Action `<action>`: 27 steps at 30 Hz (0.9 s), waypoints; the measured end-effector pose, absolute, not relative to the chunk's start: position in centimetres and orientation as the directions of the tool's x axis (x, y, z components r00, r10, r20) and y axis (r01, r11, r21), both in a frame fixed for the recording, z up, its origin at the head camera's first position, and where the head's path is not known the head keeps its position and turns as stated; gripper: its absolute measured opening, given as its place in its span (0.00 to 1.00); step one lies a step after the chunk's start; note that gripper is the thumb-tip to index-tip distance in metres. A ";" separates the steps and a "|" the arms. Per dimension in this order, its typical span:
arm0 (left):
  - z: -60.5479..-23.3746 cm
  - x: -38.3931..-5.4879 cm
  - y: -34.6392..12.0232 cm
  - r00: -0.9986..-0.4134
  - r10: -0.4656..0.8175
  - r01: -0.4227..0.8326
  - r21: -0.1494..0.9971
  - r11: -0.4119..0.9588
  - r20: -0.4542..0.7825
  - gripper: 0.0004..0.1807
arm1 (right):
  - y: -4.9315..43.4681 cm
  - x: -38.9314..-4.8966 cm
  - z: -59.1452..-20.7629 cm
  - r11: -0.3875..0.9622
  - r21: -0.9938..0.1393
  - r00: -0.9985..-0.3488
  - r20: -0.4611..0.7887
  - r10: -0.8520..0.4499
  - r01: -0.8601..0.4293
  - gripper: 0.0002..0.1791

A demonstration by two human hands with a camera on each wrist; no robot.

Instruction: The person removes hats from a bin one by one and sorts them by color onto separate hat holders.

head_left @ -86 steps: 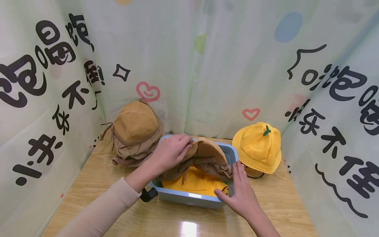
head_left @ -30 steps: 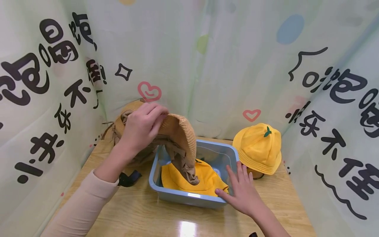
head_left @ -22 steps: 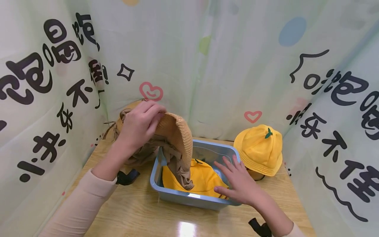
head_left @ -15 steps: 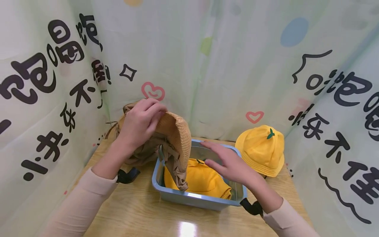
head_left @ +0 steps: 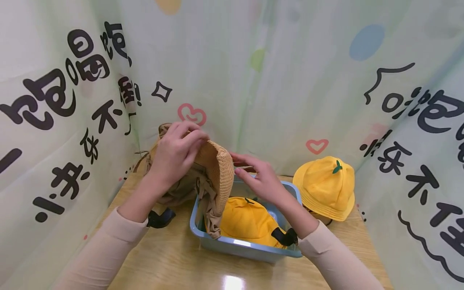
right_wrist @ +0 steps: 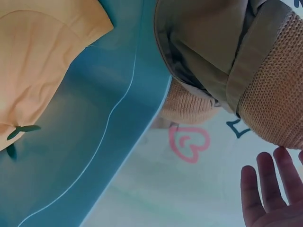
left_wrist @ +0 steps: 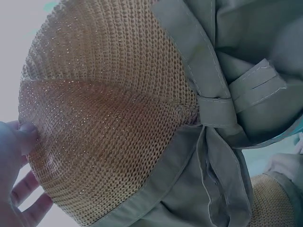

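Note:
My left hand [head_left: 177, 153] pinches the crown of a straw sun hat [head_left: 225, 171], thumb on one face and fingers behind. The hat hangs sideways over the left end of a blue plastic bin [head_left: 250, 251]. Its brown cloth brim and tied bow [left_wrist: 218, 113] show in the left wrist view. My right hand [head_left: 259, 177] is raised above the bin with fingers extended; in the right wrist view its fingertips [right_wrist: 280, 153] are at the crown's edge, seemingly touching. Inside the bin lies a yellow bucket hat [head_left: 246, 219] with a green sprout.
Behind my left hand a second straw hat [right_wrist: 187, 106] stands at the back left, mostly hidden. Another yellow hat [head_left: 324, 187] sits right of the bin, over something brown. Printed curtains [head_left: 290, 100] enclose the wooden table [head_left: 174, 257] at back and sides.
My left hand lifted the straw hat out of the bin and moved it left. The right hand left the bin's right rim and moved up and left to the hat's crown.

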State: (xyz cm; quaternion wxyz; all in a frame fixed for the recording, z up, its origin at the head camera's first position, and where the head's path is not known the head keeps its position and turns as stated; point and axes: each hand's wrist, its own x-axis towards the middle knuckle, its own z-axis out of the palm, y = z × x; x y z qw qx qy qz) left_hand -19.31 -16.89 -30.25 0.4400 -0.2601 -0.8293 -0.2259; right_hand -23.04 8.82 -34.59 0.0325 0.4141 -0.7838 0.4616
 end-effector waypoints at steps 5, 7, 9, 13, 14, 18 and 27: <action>-30.1 -19.3 -16.4 -0.472 0.234 0.639 0.147 0.755 0.850 0.04 | 8.2 -23.4 -34.5 0.233 -0.671 -0.652 0.481 -0.586 -0.704 0.20; -30.1 -19.2 -16.2 -0.469 0.239 0.643 0.143 0.752 0.850 0.04 | 8.0 -23.5 -34.5 0.238 -0.663 -0.658 0.502 -0.561 -0.709 0.17; -30.1 -19.2 -16.0 -0.464 0.245 0.647 0.137 0.750 0.852 0.04 | 7.8 -23.5 -34.4 0.249 -0.661 -0.670 0.518 -0.532 -0.708 0.14; -30.2 -19.3 -15.7 -0.451 0.238 0.651 0.134 0.747 0.860 0.04 | 7.5 -23.5 -34.4 0.253 -0.688 -0.707 0.523 -0.477 -0.680 0.10; -30.3 -19.4 -15.6 -0.446 0.229 0.648 0.136 0.749 0.865 0.04 | 7.4 -23.4 -34.4 0.249 -0.701 -0.718 0.520 -0.463 -0.668 0.09; -30.8 -19.6 -15.5 -0.431 0.161 0.624 0.165 0.764 0.888 0.06 | 7.0 -22.9 -34.3 0.210 -0.750 -0.758 0.524 -0.390 -0.627 0.06; -33.3 -17.5 -14.3 -0.657 0.137 0.647 0.461 0.608 0.742 0.05 | 6.3 -20.1 -31.6 0.202 -0.764 -0.783 0.550 -0.290 -0.612 0.04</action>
